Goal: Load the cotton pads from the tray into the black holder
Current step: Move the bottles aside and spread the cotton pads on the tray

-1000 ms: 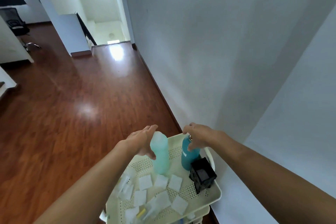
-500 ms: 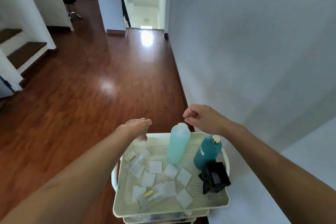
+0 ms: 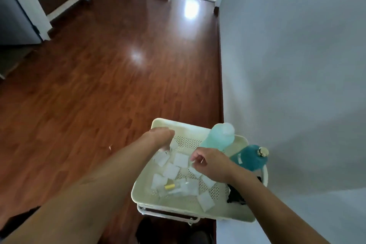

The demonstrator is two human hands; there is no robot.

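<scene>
From my seat I see both bare hands down over the cream perforated plastic tray, which tops a small white cart standing against the pale wall on a glossy reddish wood floor. The left hand hangs over the tray's far left corner with its fingers curled downward toward a white square cotton pad; motion blur keeps me from telling whether they grip it. The right hand hovers above the middle of the tray, fingers bent loosely inward with thumb and forefinger close together, and I cannot tell if anything sits between them. More square white cotton pads lie scattered flat across the tray floor, some overlapping, with a small yellow cylinder among clear wrappers near the front. A pale mint translucent bottle stands at the tray's far right, and just beside it a teal bottle with a gold cap. The black holder sits at the tray's right edge, mostly hidden beneath my right forearm.
</scene>
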